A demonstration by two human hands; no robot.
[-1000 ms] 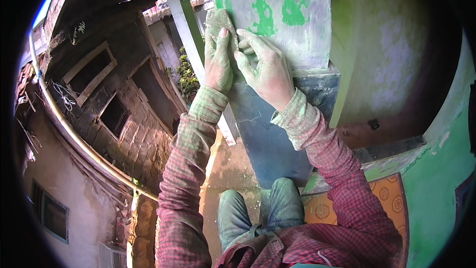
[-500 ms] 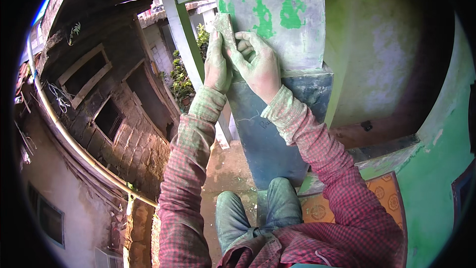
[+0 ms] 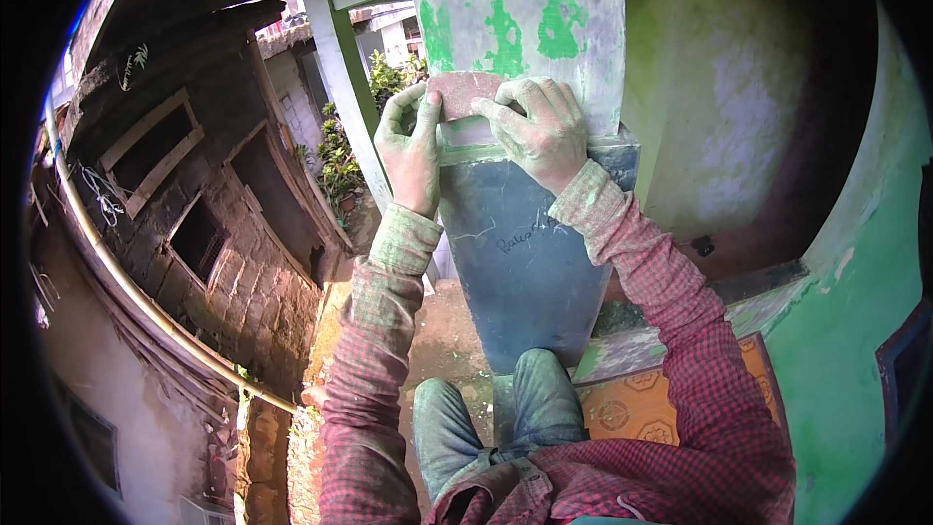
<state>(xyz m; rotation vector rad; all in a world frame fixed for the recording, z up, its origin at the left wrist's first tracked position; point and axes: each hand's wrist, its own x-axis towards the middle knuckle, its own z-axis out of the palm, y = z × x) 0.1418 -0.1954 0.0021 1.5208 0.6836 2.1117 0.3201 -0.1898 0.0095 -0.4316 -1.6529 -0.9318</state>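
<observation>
Both my hands grip a small reddish-brown piece of sandpaper [image 3: 459, 93], held flat and level in front of a pillar [image 3: 589, 78] with patchy green paint over pale grey. My left hand [image 3: 412, 154] pinches its left end between thumb and fingers. At the other end, my right hand [image 3: 546, 133] has its thumb on the face and curled fingers behind. Pale dust coats both hands and the cuffs of my checked sleeves. Whether the sandpaper touches the pillar I cannot tell.
Below the painted part, the pillar has a dark blue-grey base [image 3: 530, 277] with a ledge on top. A pale post [image 3: 342, 58] and green plants [image 3: 338, 160] stand to the left. An orange patterned mat [image 3: 627, 410] lies at the lower right, beside a green wall [image 3: 846, 369].
The sandpaper has turned from upright and edge-on to level, its reddish face showing. My hands have moved lower and apart to its two ends. The view has shifted slightly.
</observation>
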